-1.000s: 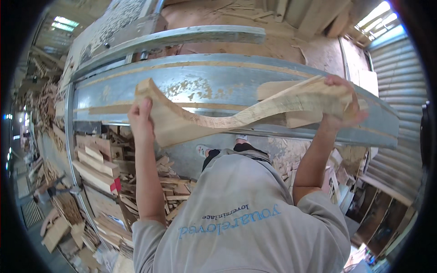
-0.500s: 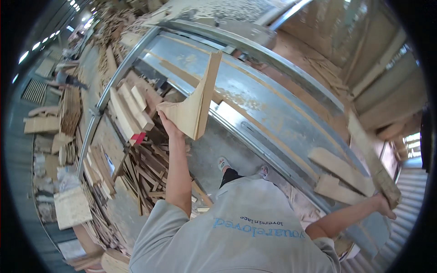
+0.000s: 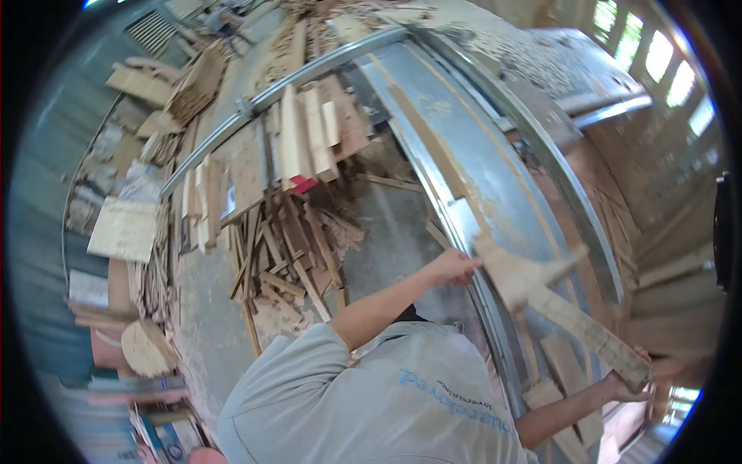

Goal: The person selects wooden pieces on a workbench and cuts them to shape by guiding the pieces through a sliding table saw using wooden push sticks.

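My left hand (image 3: 454,267) is closed at the near-left edge of a pale, curve-cut wooden piece (image 3: 512,267), slightly blurred, above the metal machine table (image 3: 483,166). My fingertips meet its edge; how deep the grip goes is hidden. At the lower right my right hand (image 3: 627,387) is wrapped round the near end of a long wooden strip (image 3: 583,326). The strip slants up to the left, and its far end meets or overlaps the curved piece. Two pale shaped boards (image 3: 570,371) lie beside my right forearm, on the near end of the table.
A metal rail (image 3: 309,71) runs off to the left from the table. Squared timber lengths (image 3: 297,147) lie beside it, above a heap of offcuts (image 3: 290,247) on the floor. Stacked boards (image 3: 124,230) stand farther left. Sawdust and chips (image 3: 533,66) cover the far side.
My left hand has brought the curved piece down and right over the table, toward the strip. My right hand and strip have shifted slightly left and lower. The whole view has turned.
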`<state>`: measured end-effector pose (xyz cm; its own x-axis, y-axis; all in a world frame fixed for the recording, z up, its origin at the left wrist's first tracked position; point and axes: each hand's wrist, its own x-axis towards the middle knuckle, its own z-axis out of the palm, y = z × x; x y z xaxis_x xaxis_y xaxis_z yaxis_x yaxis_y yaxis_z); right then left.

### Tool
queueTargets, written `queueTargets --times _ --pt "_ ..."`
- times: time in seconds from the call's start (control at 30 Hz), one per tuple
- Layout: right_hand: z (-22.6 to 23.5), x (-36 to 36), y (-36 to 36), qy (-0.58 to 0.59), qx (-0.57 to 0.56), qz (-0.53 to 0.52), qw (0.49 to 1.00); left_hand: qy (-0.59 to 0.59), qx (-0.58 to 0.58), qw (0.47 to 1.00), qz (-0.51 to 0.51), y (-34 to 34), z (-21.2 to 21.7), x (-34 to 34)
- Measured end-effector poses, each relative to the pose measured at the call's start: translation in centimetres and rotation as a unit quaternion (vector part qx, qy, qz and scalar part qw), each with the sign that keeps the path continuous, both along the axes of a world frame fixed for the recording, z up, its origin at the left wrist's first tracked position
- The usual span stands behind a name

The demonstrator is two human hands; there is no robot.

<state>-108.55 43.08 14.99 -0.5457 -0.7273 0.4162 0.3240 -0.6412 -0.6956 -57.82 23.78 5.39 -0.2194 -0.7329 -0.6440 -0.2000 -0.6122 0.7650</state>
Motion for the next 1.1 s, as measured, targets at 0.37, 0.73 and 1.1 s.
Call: queueTargets --times 0.37,0.73,1.1 --pt "5.9 22.7 -18.7 0.044 -0.060 0.249 0.966 -0.215 -0.447 0.849 -0.184 -0.2 14.2 0.0" --pt "0.2 29.4 -25.4 0.213 0.212 0.140 0.943 0.154 -0.031 0.982 -0.101 -0.1 10.7 1.7" --pt "-7.0 2.3 16.4 0.187 0.577 -0.569 0.556 0.085 -0.030 0.991 -0.101 -6.1 6.2 2.2"
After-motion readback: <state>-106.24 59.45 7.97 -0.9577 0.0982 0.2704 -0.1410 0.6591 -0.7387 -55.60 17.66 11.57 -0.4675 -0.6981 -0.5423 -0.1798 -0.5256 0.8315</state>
